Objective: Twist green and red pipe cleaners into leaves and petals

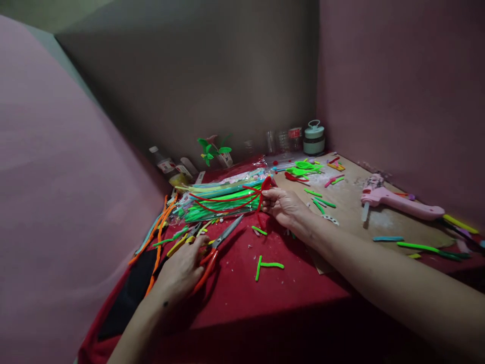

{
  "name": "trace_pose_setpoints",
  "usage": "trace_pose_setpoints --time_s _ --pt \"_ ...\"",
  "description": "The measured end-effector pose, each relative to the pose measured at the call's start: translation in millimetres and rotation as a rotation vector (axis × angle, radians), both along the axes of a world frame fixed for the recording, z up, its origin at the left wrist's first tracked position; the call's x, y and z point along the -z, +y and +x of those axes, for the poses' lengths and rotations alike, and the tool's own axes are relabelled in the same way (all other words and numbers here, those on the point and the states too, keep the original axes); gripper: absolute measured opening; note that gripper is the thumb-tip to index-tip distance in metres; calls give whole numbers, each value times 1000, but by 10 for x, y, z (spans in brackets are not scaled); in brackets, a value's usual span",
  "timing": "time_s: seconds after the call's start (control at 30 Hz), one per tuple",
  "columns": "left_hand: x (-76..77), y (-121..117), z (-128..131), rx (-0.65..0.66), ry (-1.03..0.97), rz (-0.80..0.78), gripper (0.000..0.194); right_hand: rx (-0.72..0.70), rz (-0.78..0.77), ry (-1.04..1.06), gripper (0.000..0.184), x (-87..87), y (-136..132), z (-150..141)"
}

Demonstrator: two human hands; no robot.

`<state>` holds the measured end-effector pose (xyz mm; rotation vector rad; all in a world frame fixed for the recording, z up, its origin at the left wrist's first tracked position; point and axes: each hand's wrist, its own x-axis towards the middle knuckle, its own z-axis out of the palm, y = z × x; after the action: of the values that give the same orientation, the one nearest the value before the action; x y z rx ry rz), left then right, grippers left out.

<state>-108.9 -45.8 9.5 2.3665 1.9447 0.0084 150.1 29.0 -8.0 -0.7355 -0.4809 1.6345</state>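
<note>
My right hand (282, 205) pinches a red pipe cleaner piece (266, 185) between thumb and fingers. Its top is a bent, petal-like shape, and long thin red ends trail left over the bag. My left hand (184, 265) is closed around the orange handles of a pair of scissors (224, 236); the blades point up and to the right, away from me. Just beyond the left fingers lie pliers (178, 246) with yellow handles. Under the red ends is a clear bag (227, 199) of green, blue and yellow pipe cleaners.
Green offcuts (265, 265) lie on the red tablecloth (242, 298). On a brown board (352, 227) at right rest a pink glue gun (401, 202), green leaf shapes (303, 169) and scraps. Bottles, a pipe cleaner flower (207, 150) and a lidded jar (314, 139) stand along the back.
</note>
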Motion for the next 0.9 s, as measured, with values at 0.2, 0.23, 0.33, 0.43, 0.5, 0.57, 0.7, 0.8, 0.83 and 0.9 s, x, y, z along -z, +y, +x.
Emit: trace_pose_setpoints --time_s 0.2,0.23,0.33,0.43,0.5,0.57,0.7,0.8,0.83,0.9 --pt "-64 -48 103 128 -148 68 27 -44 -10 94 12 -63 -32 14" --pt "-75 -32 147 159 -162 91 29 -65 -9 112 12 -69 -37 18" --pt "-93 35 263 219 -158 135 37 -145 -23 167 13 -84 -51 36" --pt "-82 104 340 252 -124 153 41 -209 -45 210 14 -105 -77 45" --pt "-68 138 389 275 -106 166 44 -238 -71 228 15 -119 -98 44" --pt "-61 161 446 289 -90 188 46 -276 -95 238 16 -125 -116 39" --pt "-91 188 554 311 -52 187 44 -348 -107 255 17 -115 -128 24" --pt "-132 202 585 332 -30 159 43 -359 -107 234 16 -112 -134 19" --pt "-144 207 586 343 -25 152 42 -363 -105 215 16 -111 -137 18" --pt "-163 214 587 360 -2 144 42 -373 -95 179 14 -107 -144 16"
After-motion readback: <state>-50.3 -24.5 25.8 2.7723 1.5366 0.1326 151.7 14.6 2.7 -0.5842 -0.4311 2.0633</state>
